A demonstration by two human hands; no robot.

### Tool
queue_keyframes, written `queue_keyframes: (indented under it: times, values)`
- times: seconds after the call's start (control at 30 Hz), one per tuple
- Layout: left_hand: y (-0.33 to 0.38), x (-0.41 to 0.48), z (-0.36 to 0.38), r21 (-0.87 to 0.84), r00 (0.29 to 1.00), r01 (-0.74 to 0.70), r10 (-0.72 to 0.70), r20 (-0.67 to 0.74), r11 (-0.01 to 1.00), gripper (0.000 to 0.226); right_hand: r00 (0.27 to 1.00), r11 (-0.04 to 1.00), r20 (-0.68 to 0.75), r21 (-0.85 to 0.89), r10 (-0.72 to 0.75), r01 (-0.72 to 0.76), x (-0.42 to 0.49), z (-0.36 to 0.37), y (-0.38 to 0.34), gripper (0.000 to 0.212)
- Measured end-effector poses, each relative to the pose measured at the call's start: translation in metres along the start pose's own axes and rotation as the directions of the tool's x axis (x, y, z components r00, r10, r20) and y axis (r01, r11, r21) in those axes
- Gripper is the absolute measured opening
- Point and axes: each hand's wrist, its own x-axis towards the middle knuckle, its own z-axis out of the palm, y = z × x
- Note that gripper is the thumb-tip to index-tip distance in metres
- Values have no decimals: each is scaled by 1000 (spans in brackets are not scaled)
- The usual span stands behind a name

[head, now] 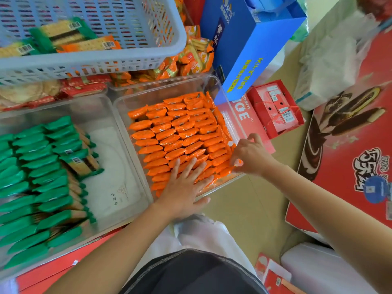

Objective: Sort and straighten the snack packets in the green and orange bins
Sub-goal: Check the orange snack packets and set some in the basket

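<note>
Orange snack packets (180,128) stand in neat rows inside a clear plastic bin (167,87) at the centre. My left hand (184,185) lies flat with spread fingers on the near rows of orange packets. My right hand (250,155) pinches an orange packet (236,164) at the bin's near right corner. Green snack packets (42,166) fill the left part of a second clear bin (118,194); one green packet (81,163) lies crosswise on top of the rows. The right part of that bin shows its bare bottom.
A pale blue slotted basket (127,58) with a few green and orange packets sits at the top left. Behind the bins lie more snack bins. A blue carton (248,45), red boxes (275,107) and a large red carton (350,145) crowd the right.
</note>
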Motion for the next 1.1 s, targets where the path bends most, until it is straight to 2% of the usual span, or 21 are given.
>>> queue_keyframes:
  times: [0.1, 0.23, 0.47, 0.63, 0.87, 0.93, 1.0, 1.03, 1.1]
  values:
    - [0, 0, -1, 23, 999, 7, -8, 37, 1000, 80, 1000, 999, 13, -30, -21, 22, 2, 2, -1, 12]
    - [1, -1, -4, 16, 999, 5, -6, 45, 1000, 82, 999, 997, -32, 58, -41, 43, 1, 6, 1, 3]
    - [0, -1, -5, 24, 998, 3, -5, 62, 1000, 84, 982, 966, -157, 218, -105, 138, -10, 11, 8, 6]
    - [0, -4, -6, 37, 998, 7, -9, 66, 999, 65, 965, 933, -239, 311, -106, 180, -22, 13, 4, 13]
    - [0, -3, -5, 40, 998, 7, -9, 63, 999, 68, 973, 898, -219, 409, -79, 165, -25, 14, 2, 14]
    - [0, -3, -5, 31, 999, 4, -6, 43, 1000, 80, 965, 860, -259, 481, -48, 172, -28, 9, 3, 11]
    - [-1, -3, -6, 6, 1000, -4, 4, 30, 1000, 86, 930, 771, -366, 597, 16, 222, -34, 0, 4, 11]
    - [-1, -4, -7, -33, 1000, -6, 6, 9, 999, 86, 912, 715, -402, 660, 78, 230, -38, -5, 4, 11]
    - [1, -4, -11, -203, 996, 1, -19, -85, 979, 80, 895, 587, -384, 787, 228, 189, -44, -15, 3, 7]
